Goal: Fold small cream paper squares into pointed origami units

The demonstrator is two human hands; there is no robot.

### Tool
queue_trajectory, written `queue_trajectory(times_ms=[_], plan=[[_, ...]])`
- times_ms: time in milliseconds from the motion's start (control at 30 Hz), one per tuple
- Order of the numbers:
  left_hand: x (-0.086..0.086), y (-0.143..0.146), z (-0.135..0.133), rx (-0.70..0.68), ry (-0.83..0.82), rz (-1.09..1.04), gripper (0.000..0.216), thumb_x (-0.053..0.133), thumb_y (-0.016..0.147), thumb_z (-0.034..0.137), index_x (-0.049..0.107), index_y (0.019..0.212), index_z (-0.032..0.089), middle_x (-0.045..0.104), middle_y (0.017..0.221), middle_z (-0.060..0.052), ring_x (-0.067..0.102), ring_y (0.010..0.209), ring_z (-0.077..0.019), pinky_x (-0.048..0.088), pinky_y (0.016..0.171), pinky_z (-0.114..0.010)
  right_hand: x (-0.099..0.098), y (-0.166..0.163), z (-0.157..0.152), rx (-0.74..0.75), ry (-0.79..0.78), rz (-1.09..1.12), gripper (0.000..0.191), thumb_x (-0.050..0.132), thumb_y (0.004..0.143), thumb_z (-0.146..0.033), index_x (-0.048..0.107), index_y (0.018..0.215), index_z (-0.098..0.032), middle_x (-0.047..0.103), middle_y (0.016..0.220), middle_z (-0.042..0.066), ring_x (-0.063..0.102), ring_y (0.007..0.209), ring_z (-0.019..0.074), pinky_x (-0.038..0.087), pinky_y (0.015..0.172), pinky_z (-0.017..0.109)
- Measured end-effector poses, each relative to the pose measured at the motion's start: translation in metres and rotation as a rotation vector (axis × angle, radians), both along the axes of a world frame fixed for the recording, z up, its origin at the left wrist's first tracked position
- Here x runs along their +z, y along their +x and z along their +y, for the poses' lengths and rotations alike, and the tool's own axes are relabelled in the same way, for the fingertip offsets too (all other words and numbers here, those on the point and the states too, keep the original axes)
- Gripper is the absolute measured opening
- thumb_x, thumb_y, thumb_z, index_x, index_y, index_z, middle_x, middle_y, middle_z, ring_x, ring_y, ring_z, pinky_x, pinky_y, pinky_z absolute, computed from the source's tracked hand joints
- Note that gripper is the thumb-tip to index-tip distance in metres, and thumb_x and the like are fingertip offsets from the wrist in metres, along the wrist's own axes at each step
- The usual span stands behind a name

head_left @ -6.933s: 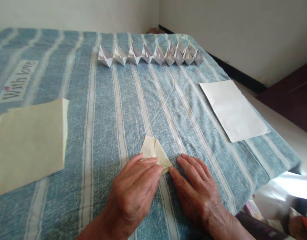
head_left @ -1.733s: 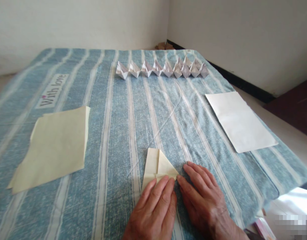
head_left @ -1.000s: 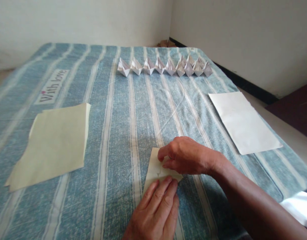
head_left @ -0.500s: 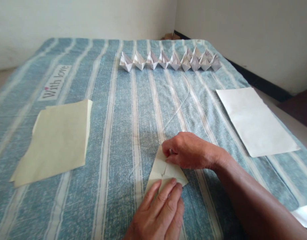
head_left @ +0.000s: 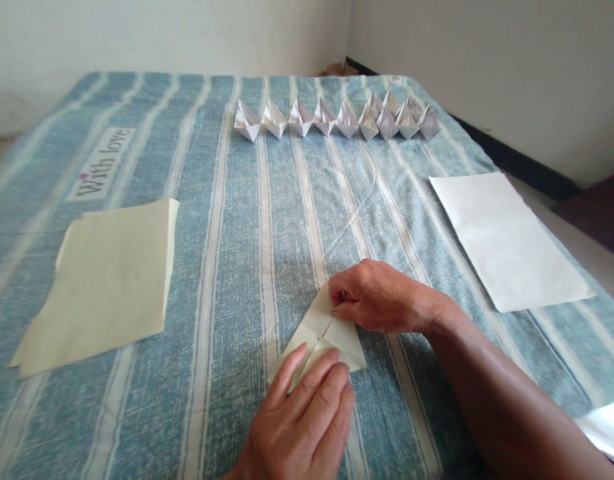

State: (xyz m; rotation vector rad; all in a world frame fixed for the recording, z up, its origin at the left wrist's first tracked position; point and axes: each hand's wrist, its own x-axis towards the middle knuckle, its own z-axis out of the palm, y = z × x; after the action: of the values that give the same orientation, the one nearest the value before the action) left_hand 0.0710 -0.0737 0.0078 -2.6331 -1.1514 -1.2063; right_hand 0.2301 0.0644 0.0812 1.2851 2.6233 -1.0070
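A cream paper [head_left: 323, 330], folded to a triangle with a centre crease, lies on the blue striped bedsheet [head_left: 237, 220] near its front edge. My left hand [head_left: 301, 420] rests flat on the paper's lower part, fingers stretched out and pressing it down. My right hand [head_left: 374, 297] reaches in from the right, fingers curled and pinching the paper's top point. Its fingertips are partly hidden under the hand.
A stack of cream sheets [head_left: 99, 283] lies at the left. A white sheet [head_left: 507, 240] lies at the right near the bed's edge. Several folded white paper boats [head_left: 337, 120] stand in a row at the back. White walls rise behind; dark floor shows at the right.
My right hand left the paper's right corner, crossed over it and took hold of its top. The left corner has been folded in, so the paper now forms a full triangle.
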Motion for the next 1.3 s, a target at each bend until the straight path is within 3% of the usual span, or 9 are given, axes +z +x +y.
queue_trajectory(times_ms=[233,467,567,667,867,1067,1300], plan=[[0.015,-0.011,0.013,0.040,-0.068,0.042,0.021,0.048,0.090,0.006,0.067,0.094,0.009,0.074,0.099,-0.013,0.067,0.107,-0.0259,0.040,0.105,-0.053,-0.006,0.007,0.002,-0.210,-0.092,0.202,0.011,0.060,0.076,-0.008,0.059,0.068,-0.015,0.054,0.052,-0.006,0.047,0.050,0.0063,0.029,0.051,0.020],[0.022,-0.024,0.033,0.137,-0.038,0.143,0.022,0.052,0.084,-0.001,0.065,0.099,0.008,0.072,0.106,-0.017,0.067,0.107,-0.0289,0.046,0.096,-0.055,-0.020,0.008,0.004,-0.393,-0.204,0.352,0.010,0.055,0.081,-0.013,0.056,0.072,-0.016,0.055,0.045,-0.006,0.051,0.041,0.0068,0.037,0.048,0.019],[0.019,-0.026,0.036,0.157,-0.022,0.163,0.020,0.052,0.085,0.001,0.065,0.099,0.008,0.071,0.109,-0.019,0.067,0.107,-0.0304,0.049,0.093,-0.055,-0.021,0.010,0.005,-0.361,-0.210,0.366,0.005,0.055,0.082,-0.015,0.060,0.082,-0.016,0.056,0.045,-0.007,0.051,0.041,0.0071,0.039,0.050,0.020],[0.018,-0.029,0.038,0.197,-0.015,0.180,0.019,0.053,0.086,0.003,0.065,0.099,0.009,0.070,0.112,-0.019,0.065,0.109,-0.0323,0.051,0.089,-0.055,-0.018,0.013,0.005,-0.270,-0.223,0.328,0.011,0.057,0.083,-0.017,0.062,0.093,-0.016,0.056,0.046,-0.008,0.051,0.041,0.0072,0.039,0.050,0.020],[0.018,-0.031,0.044,0.223,-0.012,0.203,0.020,0.049,0.087,0.002,0.065,0.096,0.011,0.070,0.113,-0.018,0.065,0.109,-0.0330,0.052,0.087,-0.055,-0.012,0.013,0.007,-0.243,-0.216,0.217,0.005,0.057,0.080,-0.014,0.060,0.077,-0.016,0.055,0.044,-0.007,0.050,0.039,0.0068,0.035,0.047,0.019],[0.027,-0.039,0.052,0.267,0.018,0.277,0.021,0.047,0.090,0.004,0.066,0.095,0.013,0.070,0.113,-0.016,0.064,0.111,-0.0315,0.052,0.089,-0.054,-0.013,0.006,0.013,-0.261,-0.211,0.304,0.010,0.055,0.080,-0.012,0.058,0.072,-0.016,0.058,0.047,-0.005,0.054,0.043,0.0080,0.039,0.050,0.019],[0.041,-0.057,0.090,0.301,0.130,0.302,0.021,0.046,0.091,0.008,0.066,0.096,0.012,0.070,0.112,-0.015,0.064,0.110,-0.0307,0.052,0.090,-0.054,-0.017,-0.022,0.045,-0.358,-0.185,0.418,0.011,0.056,0.080,-0.012,0.056,0.070,-0.016,0.054,0.045,-0.006,0.054,0.043,0.0084,0.039,0.046,0.018]])
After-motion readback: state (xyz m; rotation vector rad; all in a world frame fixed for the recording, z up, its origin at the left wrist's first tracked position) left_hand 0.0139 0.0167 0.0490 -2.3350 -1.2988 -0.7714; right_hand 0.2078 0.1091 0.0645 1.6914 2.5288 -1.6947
